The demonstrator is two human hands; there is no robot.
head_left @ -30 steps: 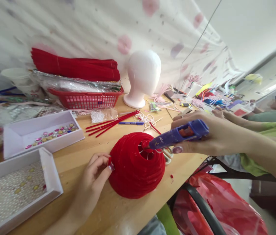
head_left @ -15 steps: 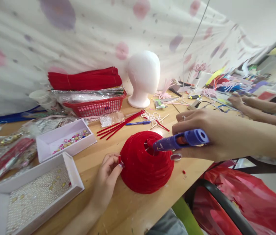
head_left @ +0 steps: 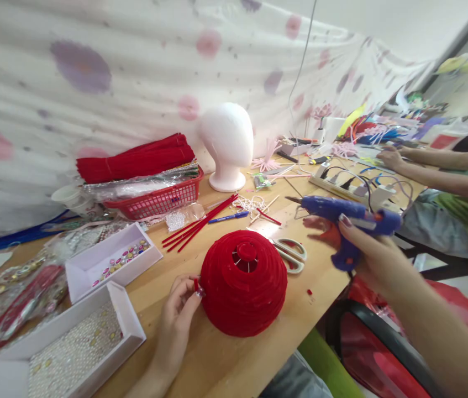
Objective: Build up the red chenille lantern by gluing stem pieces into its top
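At a cluttered wooden table (head_left: 217, 365) backed by flower-printed cloth (head_left: 134, 72), a red dome (head_left: 242, 293) sits near the front edge. The left hand (head_left: 178, 309) pinches a small red piece (head_left: 195, 284) at its left side. The right hand (head_left: 374, 260) grips a blue glue gun (head_left: 341, 213), lifted well right. Scissors (head_left: 289, 251) lie between; a foam head (head_left: 227, 143) and red basket (head_left: 154, 202) stand behind.

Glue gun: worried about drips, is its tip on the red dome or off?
Off: the right hand holds the glue gun, tip apart from the red dome.
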